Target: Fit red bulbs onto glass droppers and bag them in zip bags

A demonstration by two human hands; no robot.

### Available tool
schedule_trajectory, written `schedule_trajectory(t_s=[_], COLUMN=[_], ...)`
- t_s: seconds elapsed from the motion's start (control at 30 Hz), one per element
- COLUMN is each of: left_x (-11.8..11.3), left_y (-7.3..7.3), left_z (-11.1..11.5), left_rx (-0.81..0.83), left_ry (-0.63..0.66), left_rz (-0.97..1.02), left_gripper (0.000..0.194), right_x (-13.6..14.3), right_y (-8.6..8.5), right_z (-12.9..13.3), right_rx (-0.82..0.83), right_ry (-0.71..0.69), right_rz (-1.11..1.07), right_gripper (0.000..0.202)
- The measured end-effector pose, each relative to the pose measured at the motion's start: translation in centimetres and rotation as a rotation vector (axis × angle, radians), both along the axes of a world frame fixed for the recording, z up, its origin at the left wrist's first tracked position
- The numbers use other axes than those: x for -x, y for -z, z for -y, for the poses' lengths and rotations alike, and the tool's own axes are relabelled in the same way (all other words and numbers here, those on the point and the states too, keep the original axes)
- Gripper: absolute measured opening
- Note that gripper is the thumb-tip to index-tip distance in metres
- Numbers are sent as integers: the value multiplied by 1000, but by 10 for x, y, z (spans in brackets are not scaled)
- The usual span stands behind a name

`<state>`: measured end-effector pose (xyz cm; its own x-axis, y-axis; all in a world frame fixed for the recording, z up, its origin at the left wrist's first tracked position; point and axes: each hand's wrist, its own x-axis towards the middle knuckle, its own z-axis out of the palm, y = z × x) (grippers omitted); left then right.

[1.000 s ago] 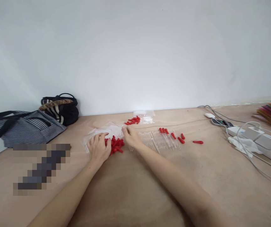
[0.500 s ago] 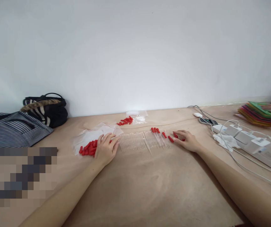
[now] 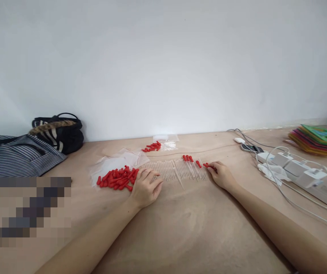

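the left hand (image 3: pixel 146 188) is palm down on the table (image 3: pixel 180 228), with its fingers loosely bent and slightly apart, between a heap of red bulbs (image 3: pixel 116 179) and the left end of a row of thin clear tubes (image 3: pixel 166 171). its fingertips reach over that end; what is under the palm is hidden, so i cannot tell if this grip has hold of anything.

the right hand (image 3: pixel 221 174) is at the right end of the row, thumb and fingertips drawn nearly together at a small red piece (image 3: pixel 206 165). they touch it, but i cannot tell whether the grip pinches it.

three red tops (image 3: pixel 187 158) sit side by side at the row's far side, with a slanted one (image 3: pixel 198 164) just beside them. the heap lies partly on flat clear bags (image 3: pixel 107 164).

near the table's far edge, a smaller group of red bulbs (image 3: pixel 152 146) lies beside a clear packet (image 3: pixel 167 142). toward the right edge are a white power strip (image 3: pixel 304 171) and a stack of coloured sheets (image 3: pixel 319 140).
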<state>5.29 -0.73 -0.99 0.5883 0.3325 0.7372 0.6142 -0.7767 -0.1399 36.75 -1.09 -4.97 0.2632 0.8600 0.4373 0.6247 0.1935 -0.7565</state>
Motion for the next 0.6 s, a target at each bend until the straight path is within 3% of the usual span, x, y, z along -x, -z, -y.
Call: schedule_trajectory(t_s=[0.13, 0.23, 0.33, 0.5, 0.53, 0.6], left_x=[10, 12, 6, -5, -4, 6], left_y=[-2, -1, -1, -8, -10, -15], left_z=[5, 8, 9, -1, -6, -19], left_rx=[70, 152, 427, 1147, 1198, 1127], left_ry=[-22, 18, 100, 176, 147, -29], left_rz=[49, 100, 296, 1021, 1100, 1141], left_gripper=[11, 12, 17, 39, 41, 40], right_x=[9, 37, 89, 200, 218, 245], right_y=[-4, -14, -28, -48, -50, -53], right_z=[-5, -11, -17, -23, -24, -25], right_rx=[-10, -43, -75, -95, -119, -157], right_ry=[94, 54, -80, -363, -425, -522], right_rz=[-164, -289, -347, -369, -352, -227], right_gripper=[35, 44, 40, 19, 18, 25])
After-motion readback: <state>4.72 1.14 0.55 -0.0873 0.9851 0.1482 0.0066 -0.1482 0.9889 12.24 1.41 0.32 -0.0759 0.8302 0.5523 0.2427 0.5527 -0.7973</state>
